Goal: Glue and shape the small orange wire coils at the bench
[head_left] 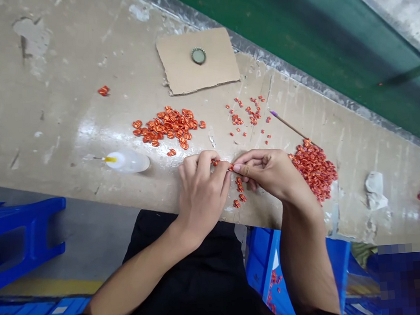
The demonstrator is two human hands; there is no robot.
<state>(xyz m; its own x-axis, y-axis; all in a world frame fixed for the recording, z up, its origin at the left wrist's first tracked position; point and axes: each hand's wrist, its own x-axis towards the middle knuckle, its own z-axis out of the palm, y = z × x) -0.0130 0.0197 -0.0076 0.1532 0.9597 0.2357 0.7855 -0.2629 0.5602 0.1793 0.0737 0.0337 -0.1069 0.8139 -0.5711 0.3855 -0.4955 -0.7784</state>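
Pinching a tiny orange-red curled piece [230, 167] at the fingertips, the left hand [201, 191] and the right hand [268, 172] meet just behind the front edge of the bench [53, 135]. Both hands are curled almost shut, with the right thumb [238, 168] pressed toward the left fingertips [225, 169]; at this size, exactly which fingers bear on the piece is hard to tell. It looks feather-light, thin and crimped like foil, so it could easily spring away or crush. A light pinch on its edges seems the safest hold.

More pieces [239, 186] lie in a short line just below the hands, near the front edge. A heap of orange pieces [166, 128] sits behind the left hand, and a dense red heap [313, 169] lies beside the right hand. Between them are scattered small bits [248, 116] and a purple-tipped wooden stick [290, 126]. A plastic glue bottle [127, 161] lies left of the left hand. Toward the back edge, a bottle cap [198, 55] rests on a piece of cardboard [178, 68].
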